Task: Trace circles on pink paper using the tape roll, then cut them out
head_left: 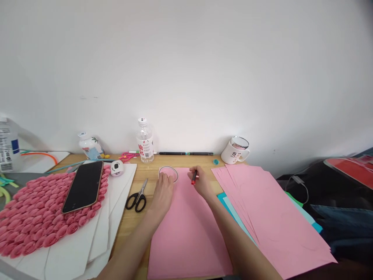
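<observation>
Pink paper (189, 233) lies upright in front of me on the wooden table, under both forearms. At its far left corner sits a round clear ring or lid with a dark rim (177, 175). My left hand (163, 190) rests over the near edge of this round piece, fingertips pressing down on it. To the right, my right hand (201, 182) grips a red and black marker (194, 178) above the paper, its red end toward me. Whether the marker is capped, I cannot tell. Black-handled scissors (138, 199) lie left of the paper.
Left, a phone (83, 186) lies on rows of pink paper rolls (37, 214) over white sheets (116, 210). Behind stand a water bottle (145, 142) and a small white bottle (89, 147). A tilted mug (234, 151) and fanned pink sheets (271, 217) are right.
</observation>
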### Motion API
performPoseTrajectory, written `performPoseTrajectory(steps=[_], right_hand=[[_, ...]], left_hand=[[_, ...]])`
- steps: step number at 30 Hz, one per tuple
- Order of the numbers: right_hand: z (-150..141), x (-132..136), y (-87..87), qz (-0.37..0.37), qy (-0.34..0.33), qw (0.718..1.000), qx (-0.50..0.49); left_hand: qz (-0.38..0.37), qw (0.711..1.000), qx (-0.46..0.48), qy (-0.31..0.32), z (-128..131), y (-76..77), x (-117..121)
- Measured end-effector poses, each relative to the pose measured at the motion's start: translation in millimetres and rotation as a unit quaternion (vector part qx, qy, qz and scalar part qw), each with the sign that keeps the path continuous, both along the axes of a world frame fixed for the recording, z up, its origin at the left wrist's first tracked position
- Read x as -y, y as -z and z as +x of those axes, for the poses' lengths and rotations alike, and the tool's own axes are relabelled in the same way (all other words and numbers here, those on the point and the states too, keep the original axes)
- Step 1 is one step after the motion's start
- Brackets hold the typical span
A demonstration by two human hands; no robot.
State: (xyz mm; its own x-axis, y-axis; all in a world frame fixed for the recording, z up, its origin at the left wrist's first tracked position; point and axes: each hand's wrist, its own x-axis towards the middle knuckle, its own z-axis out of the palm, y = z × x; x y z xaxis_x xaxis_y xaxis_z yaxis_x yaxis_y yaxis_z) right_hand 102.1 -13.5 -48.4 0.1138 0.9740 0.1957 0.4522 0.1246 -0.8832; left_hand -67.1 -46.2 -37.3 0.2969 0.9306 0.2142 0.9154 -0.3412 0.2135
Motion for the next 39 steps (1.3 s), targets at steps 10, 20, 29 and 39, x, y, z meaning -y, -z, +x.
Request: performPoseTrajectory(steps=[10, 20, 29, 39], right_hand=[[-47.9, -16.0, 34.7, 0.029, -0.016, 0.999, 0.032], [-45.8, -12.6, 32.5, 0.022, -0.058, 0.998, 0.017], [-45.9, -11.2, 29.8, 0.008, -0.035, 0.997, -0.064], [-36.8, -31.5, 22.6, -0.038, 0.074, 0.972, -0.220]], left_hand=[[-0.003, 1.000, -0.017, -0.016, 1.0, 15.2, -0.9], [0.034, 0.999, 0.019, -0.033, 1.4, 28.4, 0.2], [0.085, 0.995, -0.024, -0.041, 14.7, 19.9, -3.4], [0.076, 0.996, -0.040, -0.039, 18.9, 22.8, -23.1]])
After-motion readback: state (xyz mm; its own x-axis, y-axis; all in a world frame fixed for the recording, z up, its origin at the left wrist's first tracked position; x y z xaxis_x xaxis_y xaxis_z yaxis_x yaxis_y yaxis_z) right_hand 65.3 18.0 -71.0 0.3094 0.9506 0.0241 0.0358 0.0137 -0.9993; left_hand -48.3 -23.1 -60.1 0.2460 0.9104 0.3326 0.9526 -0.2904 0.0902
